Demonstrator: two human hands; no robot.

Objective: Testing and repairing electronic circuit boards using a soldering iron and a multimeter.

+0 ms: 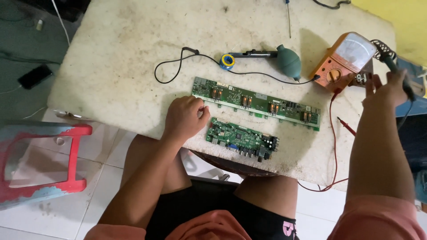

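My left hand rests curled on the table, its fingertips touching the left end of a long narrow green circuit board. A smaller green circuit board lies just right of that hand, near the table's front edge. My right hand is raised at the far right, gripping a dark-handled soldering iron near its coiled stand. An orange analog multimeter stands just left of that hand.
On the stained white table lie a teal rubber blower bulb, a solder spool, a black lead, a red probe and a thin screwdriver. A red plastic stool stands on the floor at left.
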